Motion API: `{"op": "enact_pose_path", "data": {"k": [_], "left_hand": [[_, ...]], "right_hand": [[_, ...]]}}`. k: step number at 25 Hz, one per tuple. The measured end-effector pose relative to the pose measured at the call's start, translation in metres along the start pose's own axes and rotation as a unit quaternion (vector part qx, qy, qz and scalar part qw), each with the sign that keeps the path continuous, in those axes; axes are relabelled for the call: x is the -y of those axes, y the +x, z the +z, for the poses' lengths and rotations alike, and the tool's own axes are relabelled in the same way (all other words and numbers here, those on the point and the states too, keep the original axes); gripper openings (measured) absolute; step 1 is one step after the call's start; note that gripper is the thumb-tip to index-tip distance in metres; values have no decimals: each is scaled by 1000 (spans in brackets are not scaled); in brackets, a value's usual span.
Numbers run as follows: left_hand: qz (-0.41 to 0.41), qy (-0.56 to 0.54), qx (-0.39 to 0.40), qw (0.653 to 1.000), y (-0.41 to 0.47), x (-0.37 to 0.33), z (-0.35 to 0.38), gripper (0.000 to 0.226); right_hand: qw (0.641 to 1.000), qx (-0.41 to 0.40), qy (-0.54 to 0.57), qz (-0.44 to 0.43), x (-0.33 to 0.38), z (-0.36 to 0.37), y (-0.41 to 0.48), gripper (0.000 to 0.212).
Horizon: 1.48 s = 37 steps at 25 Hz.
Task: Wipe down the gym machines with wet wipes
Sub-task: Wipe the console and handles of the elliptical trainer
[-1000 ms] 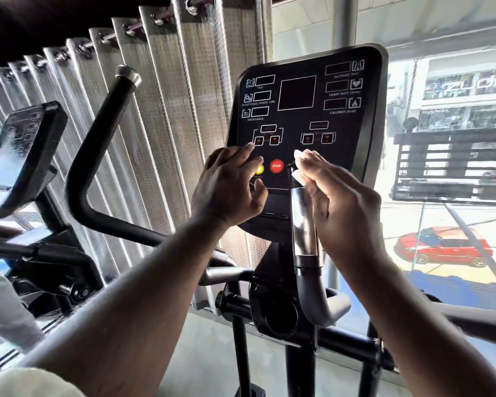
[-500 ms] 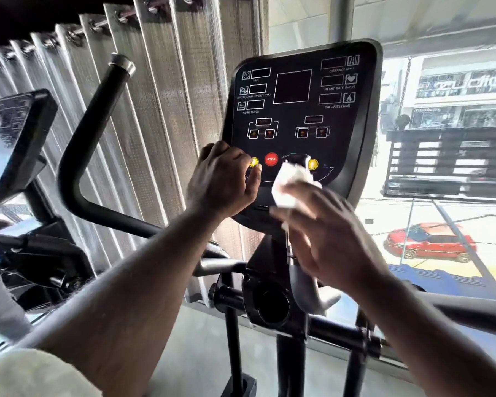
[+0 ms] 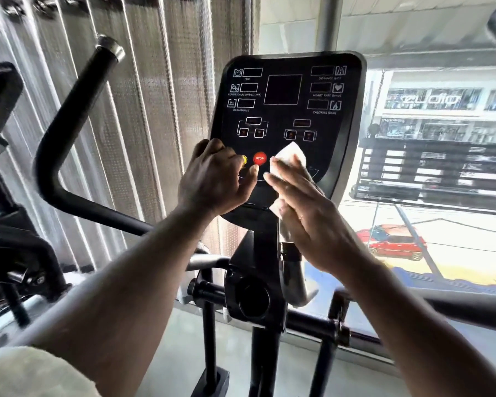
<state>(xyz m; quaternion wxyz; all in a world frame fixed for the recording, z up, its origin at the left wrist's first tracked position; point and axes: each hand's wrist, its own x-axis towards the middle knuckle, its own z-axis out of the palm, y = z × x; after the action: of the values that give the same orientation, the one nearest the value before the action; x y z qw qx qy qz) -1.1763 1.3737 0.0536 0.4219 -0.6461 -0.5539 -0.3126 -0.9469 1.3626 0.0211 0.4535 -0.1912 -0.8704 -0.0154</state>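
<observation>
left hand (image 3: 215, 179): curled round console (image 3: 281, 121) edge, left of STOP button (image 3: 259, 158), half-hiding yellow button (image 3: 244, 159) | right hand (image 3: 307, 213): flat, uncurled, pressing wet wipe (image 3: 291, 154) just right of STOP button, wipe mostly covered

The flat black console panel (image 3: 284, 90) has thin white lines and words, a round red stop button (image 3: 259, 158) with white letters and a small round yellow button (image 3: 244, 159), the soft white wet wipe (image 3: 291, 156) is plain, the long grey curtain (image 3: 155, 110) has stripy folds, and the little car (image 3: 393, 242) is red.
</observation>
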Motion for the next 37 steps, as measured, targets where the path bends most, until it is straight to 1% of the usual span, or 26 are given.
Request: {"op": "enact_pose_path", "data": {"k": [2, 5, 7, 9, 11, 12, 13, 14, 15, 16, 18, 19, 20, 22, 24, 26, 28, 30, 32, 33, 35, 36, 37], "left_hand": [[1, 4, 2, 1000, 1, 0, 1, 45], [5, -4, 2, 1000, 1, 1, 0, 46], [6, -7, -6, 1000, 1, 0, 2, 46], [13, -11, -16, 1000, 1, 1, 2, 44], [18, -15, -26, 999, 0, 1, 1, 43], [19, -18, -30, 999, 0, 2, 2, 43], [19, -20, -35, 999, 1, 3, 3, 42], [20, -22, -40, 999, 0, 3, 4, 42], [23, -25, -48, 998, 0, 2, 4, 41], [27, -29, -58, 998, -1, 2, 5, 40], [32, -33, -75, 996, 0, 3, 5, 37], [34, -35, -79, 996, 1, 3, 4, 37], [38, -37, -79, 995, 0, 3, 3, 37], [46, -39, -74, 995, -2, 4, 1, 37], [53, -48, -70, 995, 0, 6, -1, 36], [51, -49, -75, 995, 0, 6, -2, 35], [45, -45, -78, 995, -1, 6, -1, 33], [43, -38, -83, 995, -2, 4, 1, 32], [39, -27, -78, 996, -1, 3, 2, 32], [38, -27, -75, 996, 0, 4, 1, 32], [37, -19, -72, 997, -2, 2, 1, 32], [39, -15, -73, 996, -2, 0, 2, 33], [37, -14, -71, 997, -1, 1, 3, 33]], "right_hand": [[998, -30, 42, 26, 5, 7, 5, 47], [987, -71, 88, 117, 41, 37, -66, 49], [984, -83, 89, 128, 52, 41, -90, 50], [977, -95, 109, 157, 37, 31, -59, 51], [952, -93, 204, 206, 18, 19, -10, 59], [925, -106, 280, 235, 13, 15, 6, 65], [880, -114, 364, 282, 12, 17, 8, 67], [837, -117, 418, 334, 14, 18, 0, 63], [808, -110, 446, 369, 21, 18, -16, 53], [788, -83, 463, 398, 27, 18, -32, 45], [723, -27, 529, 444, 27, 10, -40, 51], [690, -5, 570, 445, 20, 5, -29, 57], [668, 19, 606, 432, 11, -1, -11, 66], [630, 46, 657, 411, -8, -10, 31, 84], [607, 45, 680, 408, -14, -12, 54, 99], [599, 63, 695, 393, -8, -10, 36, 104], [587, 89, 698, 400, 5, -5, -8, 110], [598, 119, 690, 391, 11, -5, -38, 119], [616, 147, 682, 365, 3, -11, -26, 124], [627, 137, 679, 356, 0, -16, -9, 124], [655, 77, 665, 351, 0, -21, 24, 119], [684, 52, 639, 347, 2, -18, 32, 115], [731, 20, 591, 339, 7, -9, 28, 108]]}}
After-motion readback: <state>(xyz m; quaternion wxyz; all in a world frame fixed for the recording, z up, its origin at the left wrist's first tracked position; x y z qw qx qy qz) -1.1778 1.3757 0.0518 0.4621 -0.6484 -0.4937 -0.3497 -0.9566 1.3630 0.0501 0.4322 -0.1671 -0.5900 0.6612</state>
